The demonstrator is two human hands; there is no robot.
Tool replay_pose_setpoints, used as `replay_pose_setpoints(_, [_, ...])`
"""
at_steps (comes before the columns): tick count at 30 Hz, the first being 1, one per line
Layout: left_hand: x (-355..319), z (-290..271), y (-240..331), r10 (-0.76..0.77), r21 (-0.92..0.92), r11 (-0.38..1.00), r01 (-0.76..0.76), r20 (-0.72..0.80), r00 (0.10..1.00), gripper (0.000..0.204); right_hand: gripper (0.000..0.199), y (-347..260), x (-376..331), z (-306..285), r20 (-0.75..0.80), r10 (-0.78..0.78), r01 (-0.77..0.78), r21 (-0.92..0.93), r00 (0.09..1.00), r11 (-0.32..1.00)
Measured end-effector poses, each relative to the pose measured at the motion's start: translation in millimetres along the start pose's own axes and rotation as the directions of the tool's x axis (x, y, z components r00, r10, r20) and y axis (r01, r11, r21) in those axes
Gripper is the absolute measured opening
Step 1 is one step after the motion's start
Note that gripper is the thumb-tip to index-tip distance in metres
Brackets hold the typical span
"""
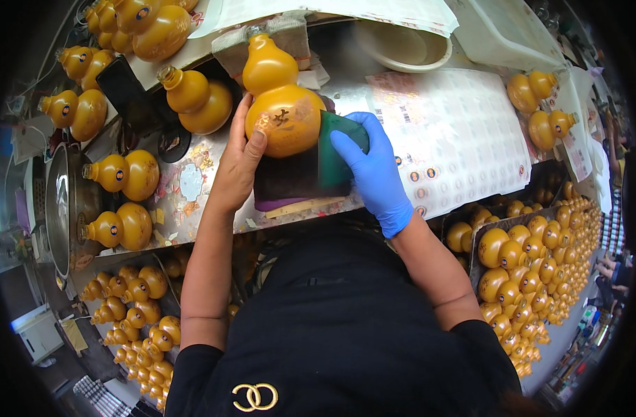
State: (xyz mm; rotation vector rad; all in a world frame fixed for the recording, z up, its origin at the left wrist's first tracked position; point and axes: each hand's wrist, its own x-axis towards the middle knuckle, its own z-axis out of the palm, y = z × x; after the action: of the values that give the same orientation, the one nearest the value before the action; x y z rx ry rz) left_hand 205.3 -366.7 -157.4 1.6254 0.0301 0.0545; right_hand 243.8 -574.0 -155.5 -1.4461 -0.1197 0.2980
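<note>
A yellow gourd-shaped bottle (284, 118) with a dark printed mark lies tilted on a dark pad (283, 179) before me, its neck pointing away against a folded cloth (290, 36). My bare left hand (241, 160) grips the bottle's left side, thumb on its rounded base. In my right hand (377, 167), which wears a blue glove, is a dark green flat sheet (334, 156), pinched between thumb and fingers. The sheet's left edge is at the bottle's right side; whether it touches cannot be made out.
White sticker sheets (464, 139) cover the table's right. A pale bowl (405, 47) and a white plastic bin (506, 35) stand behind. A black phone (129, 90) on a stand and more gourd bottles (200, 101) are at left. Crates of bottles (526, 264) stand below.
</note>
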Motion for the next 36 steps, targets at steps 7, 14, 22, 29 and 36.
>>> replay_pose_setpoints(7, [-2, -1, 5, -0.020, -0.285, 0.958, 0.034, 0.052, 0.998, 0.062, 0.029, -8, -18, 21, -0.033, -0.681, 0.581, -0.493, 0.731, 0.648])
replay_pose_setpoints(14, [-1, -3, 7, -0.015, -0.332, 0.943, 0.038, 0.073, 0.997, 0.059, 0.028, -6, -23, 62, 0.381, -0.705, 0.704, -0.671, 0.598, 0.234])
replay_pose_setpoints(22, [0, -5, 11, 0.006, -0.172, 0.985, -0.016, -0.063, 0.998, 0.078, 0.017, -35, -15, 8, 0.168, -0.013, -0.015, 0.162, 0.986, 0.987])
replay_pose_setpoints(29, [10, 9, 18, -0.021, -0.104, 0.995, 0.010, -0.107, 0.994, 0.091, 0.062, -31, 43, 0, 0.197, 0.145, -0.069, -0.349, 0.970, 0.935])
replay_pose_setpoints(36, [8, 7, 14, -0.078, -0.226, 0.972, 0.066, -0.044, 0.996, 0.085, 0.075, -18, 58, 5, 0.416, 0.192, -0.202, -0.021, 0.889, 0.979])
